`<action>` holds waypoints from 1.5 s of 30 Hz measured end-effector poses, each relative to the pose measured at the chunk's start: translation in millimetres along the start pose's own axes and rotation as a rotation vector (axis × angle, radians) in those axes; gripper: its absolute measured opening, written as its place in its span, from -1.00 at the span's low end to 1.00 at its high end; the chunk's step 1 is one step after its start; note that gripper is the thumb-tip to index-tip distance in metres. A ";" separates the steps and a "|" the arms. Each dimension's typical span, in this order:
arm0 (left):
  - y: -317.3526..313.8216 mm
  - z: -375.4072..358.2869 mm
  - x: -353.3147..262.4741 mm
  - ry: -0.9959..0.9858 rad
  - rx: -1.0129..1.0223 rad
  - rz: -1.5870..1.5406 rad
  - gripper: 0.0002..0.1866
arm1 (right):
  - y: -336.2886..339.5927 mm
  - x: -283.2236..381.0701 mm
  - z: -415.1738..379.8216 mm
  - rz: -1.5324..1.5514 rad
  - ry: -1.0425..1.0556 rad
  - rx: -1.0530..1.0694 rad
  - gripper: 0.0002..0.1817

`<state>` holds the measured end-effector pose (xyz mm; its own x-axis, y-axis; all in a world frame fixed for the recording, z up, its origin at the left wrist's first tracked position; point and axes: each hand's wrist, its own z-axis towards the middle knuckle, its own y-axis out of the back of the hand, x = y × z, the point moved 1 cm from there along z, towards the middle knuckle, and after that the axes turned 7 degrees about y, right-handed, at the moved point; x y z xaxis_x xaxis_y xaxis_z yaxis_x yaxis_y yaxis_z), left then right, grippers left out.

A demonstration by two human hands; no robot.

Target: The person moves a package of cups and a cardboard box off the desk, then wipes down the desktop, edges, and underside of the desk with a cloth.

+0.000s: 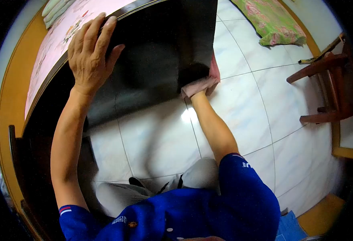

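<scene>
Blue shirt (208, 209) of a crouching person; left hand (90, 54), fingers spread flat, grips the dark table (152, 52) edge (apparently for support); right hand (196, 89), mostly hidden, closed on pink cloth (202, 82) pressed against the table's leg above tiled floor (240, 116).

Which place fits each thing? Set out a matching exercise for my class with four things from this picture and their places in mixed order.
Things:
1. left hand
2. pink cloth
3. green flowered cloth
4. wooden chair

Places:
A. on the tiled floor, top of picture
B. at the right edge
C. on the table's rim
D. pressed against the dark table leg

Pairs: 1-C, 2-D, 3-A, 4-B
</scene>
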<state>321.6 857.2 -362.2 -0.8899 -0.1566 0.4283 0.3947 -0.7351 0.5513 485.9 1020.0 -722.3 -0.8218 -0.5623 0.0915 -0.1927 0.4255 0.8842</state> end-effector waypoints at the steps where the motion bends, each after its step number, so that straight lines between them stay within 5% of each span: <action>1: -4.0 -0.2 -1.6 0.008 -0.040 0.063 -0.33 | -16.4 -3.2 4.6 -0.144 0.042 0.074 0.17; 2: -4.9 1.8 -4.9 0.015 -0.072 0.087 -0.37 | -63.1 -4.6 34.6 -0.580 -0.224 -0.212 0.14; 4: -8.4 2.6 -2.2 0.018 -0.126 0.048 -0.38 | -50.1 -11.0 25.4 -0.244 -0.135 -0.123 0.02; 6: -5.1 4.8 -4.6 0.018 -0.183 0.020 -0.39 | -37.4 -13.5 22.4 0.196 -0.279 -0.197 -0.09; 8: -6.2 2.7 -4.0 0.007 -0.196 0.010 -0.40 | -31.9 -9.3 23.4 0.729 -0.531 -0.550 -0.20; 10: -1.6 2.9 -5.0 -0.035 -0.214 0.060 -0.44 | -39.7 -1.9 22.6 0.923 -0.627 -0.967 -0.31; 14: -1.3 4.4 -5.5 -0.084 -0.250 0.062 -0.47 | -78.8 -15.5 40.7 0.407 -0.594 -1.426 -0.49; 16: -0.4 2.4 -4.6 -0.101 -0.222 0.065 -0.45 | -89.4 -27.0 57.4 0.191 -0.585 -1.434 -0.55; 21: -6.3 5.0 0.8 -0.114 -0.231 0.040 -0.46 | -99.5 -26.0 53.4 0.361 -0.416 -1.173 -0.43; 23: -9.0 3.6 1.4 -0.098 -0.229 0.039 -0.45 | -30.3 -25.7 -2.7 0.534 -0.332 -1.064 -0.39; 25: -8.0 2.7 0.6 -0.079 -0.229 0.035 -0.44 | 50.6 -21.7 -71.1 0.879 -0.280 -0.958 -0.34; 29: -7.2 3.0 -1.3 -0.039 -0.191 0.041 -0.43 | 2.7 6.6 -24.1 2.562 -0.439 -1.241 -0.42; 32: -8.5 3.7 0.2 -0.032 -0.197 0.035 -0.42 | 4.0 18.9 -28.8 2.648 -0.774 -0.935 -0.39; 36: -8.8 1.9 -1.8 -0.003 -0.189 0.024 -0.38 | -7.2 90.6 -50.3 1.075 -0.133 -1.297 -0.29; 38: -9.7 1.1 -2.5 0.017 -0.170 0.006 -0.39 | 0.7 119.6 -46.5 0.842 0.244 -1.161 -0.25; 40: -7.2 2.7 -6.4 0.014 -0.179 -0.015 -0.39 | 31.6 115.0 -53.3 0.833 0.568 -1.299 -0.30; 41: -5.7 3.1 -7.3 0.010 -0.180 -0.033 -0.38 | 85.2 98.9 -87.4 0.644 0.635 -1.574 -0.32; 45: -6.1 0.4 -5.0 0.023 -0.159 -0.041 -0.35 | 171.4 67.1 -110.2 0.424 0.566 -1.293 -0.35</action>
<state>323.7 862.8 -367.4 -0.9103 -0.1378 0.3903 0.3182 -0.8361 0.4469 456.8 977.1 -514.1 -0.3199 -0.8858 0.3363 0.8559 -0.1180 0.5034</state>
